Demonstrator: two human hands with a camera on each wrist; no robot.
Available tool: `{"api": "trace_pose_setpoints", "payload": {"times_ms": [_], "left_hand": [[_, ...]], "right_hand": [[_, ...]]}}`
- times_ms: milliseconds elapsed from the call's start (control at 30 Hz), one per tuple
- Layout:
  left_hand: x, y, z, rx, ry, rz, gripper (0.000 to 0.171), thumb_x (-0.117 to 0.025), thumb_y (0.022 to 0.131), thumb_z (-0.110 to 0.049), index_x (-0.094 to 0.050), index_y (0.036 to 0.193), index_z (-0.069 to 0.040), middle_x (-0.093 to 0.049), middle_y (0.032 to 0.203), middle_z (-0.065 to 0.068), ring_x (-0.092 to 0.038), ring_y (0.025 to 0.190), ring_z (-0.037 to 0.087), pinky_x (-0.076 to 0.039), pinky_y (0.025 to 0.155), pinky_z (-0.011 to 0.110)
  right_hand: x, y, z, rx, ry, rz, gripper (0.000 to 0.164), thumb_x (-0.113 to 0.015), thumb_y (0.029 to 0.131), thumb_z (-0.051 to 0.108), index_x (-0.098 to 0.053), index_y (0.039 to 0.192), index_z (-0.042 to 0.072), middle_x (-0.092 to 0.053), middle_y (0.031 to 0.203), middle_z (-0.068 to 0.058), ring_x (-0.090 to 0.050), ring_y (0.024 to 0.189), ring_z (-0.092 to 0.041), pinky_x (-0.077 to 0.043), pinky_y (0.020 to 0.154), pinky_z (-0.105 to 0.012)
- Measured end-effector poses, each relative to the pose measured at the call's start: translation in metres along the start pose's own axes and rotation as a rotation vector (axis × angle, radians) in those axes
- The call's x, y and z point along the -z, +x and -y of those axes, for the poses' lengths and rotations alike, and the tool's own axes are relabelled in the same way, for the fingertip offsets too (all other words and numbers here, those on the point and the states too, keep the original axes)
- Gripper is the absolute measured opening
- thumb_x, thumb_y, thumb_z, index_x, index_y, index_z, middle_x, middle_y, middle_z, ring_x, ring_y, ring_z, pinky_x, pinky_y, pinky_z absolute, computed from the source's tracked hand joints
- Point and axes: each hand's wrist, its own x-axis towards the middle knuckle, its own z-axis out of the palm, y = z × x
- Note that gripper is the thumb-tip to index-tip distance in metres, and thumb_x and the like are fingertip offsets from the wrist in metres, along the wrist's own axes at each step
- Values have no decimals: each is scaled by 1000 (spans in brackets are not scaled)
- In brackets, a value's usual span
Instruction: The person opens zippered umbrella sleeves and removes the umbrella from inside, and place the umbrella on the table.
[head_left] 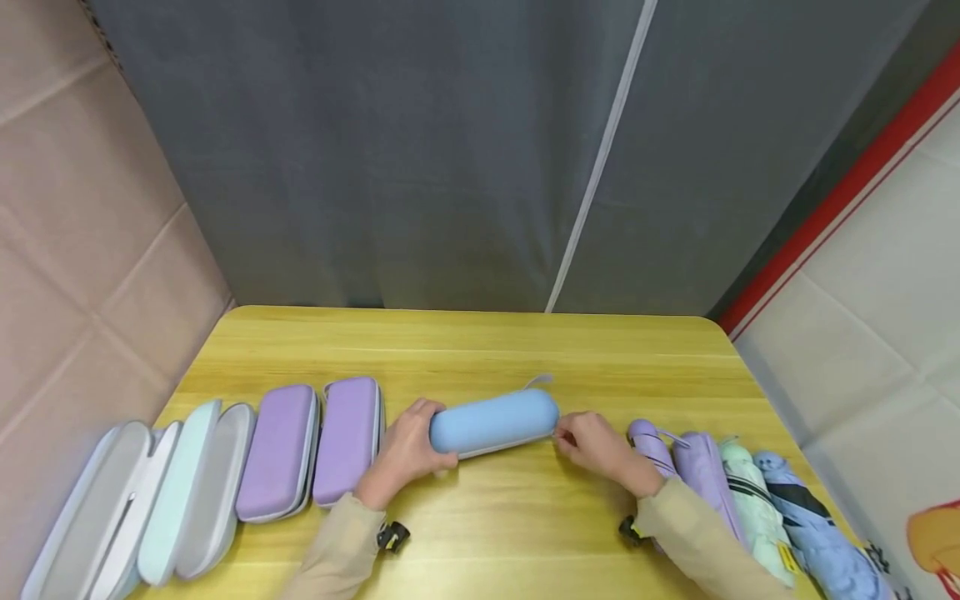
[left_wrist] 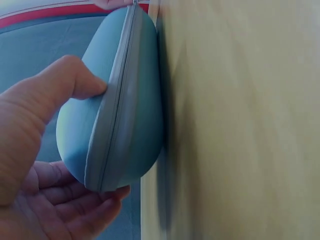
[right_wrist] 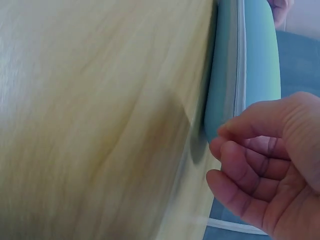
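A light blue zip case [head_left: 495, 422] lies closed and slightly slanted on the wooden table [head_left: 480, 517]. My left hand [head_left: 411, 440] grips its left end; in the left wrist view the thumb [left_wrist: 92, 86] presses beside the grey zip [left_wrist: 117, 100] while the other fingers lie behind and under the end. At the opposite end my right hand [head_left: 596, 446] pinches the zip pull [left_wrist: 134, 3] between thumb and forefinger. Its remaining fingers curl loosely in the right wrist view, and the fingertips mostly hide the pull. A small strap loop [head_left: 538, 380] sticks out behind the case.
To the left stand two closed purple cases [head_left: 277, 450] [head_left: 347, 440], then an open mint case [head_left: 180, 492] and an open pale blue one [head_left: 90, 508]. On the right, several folded umbrellas lie side by side: purple ones [head_left: 705, 479], a mint one [head_left: 753, 500] and a blue one [head_left: 817, 525].
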Motion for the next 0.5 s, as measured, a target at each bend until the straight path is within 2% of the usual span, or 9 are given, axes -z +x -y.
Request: {"api": "trace_pose_setpoints", "payload": {"times_ms": [133, 267, 500], "left_hand": [[-2, -4, -5, 26, 38, -20, 68, -85, 54, -28, -60, 110, 0, -61, 102, 9, -61, 88, 26, -53, 75, 42], [-6, -10, -12, 53, 76, -68, 70, -85, 52, -30, -59, 110, 2, -61, 100, 10, -61, 84, 26, -54, 71, 40], [-20, -26, -31, 142, 176, -159, 67, -82, 53, -35, -60, 105, 1, -59, 92, 10, -61, 73, 23, -52, 55, 35]], "right_hand": [[-4, 3, 6, -1, 24, 0, 21, -64, 81, 0, -55, 68, 13, -48, 62, 9, -37, 54, 1, -36, 49, -16], [-10, 7, 10, 28, 30, -15, 19, -65, 81, 1, -57, 69, 13, -51, 63, 8, -40, 56, 1, -39, 50, -16], [-19, 14, 16, 99, 51, -54, 13, -66, 79, -2, -62, 73, 9, -57, 66, 6, -46, 60, 0, -43, 52, -16]]}}
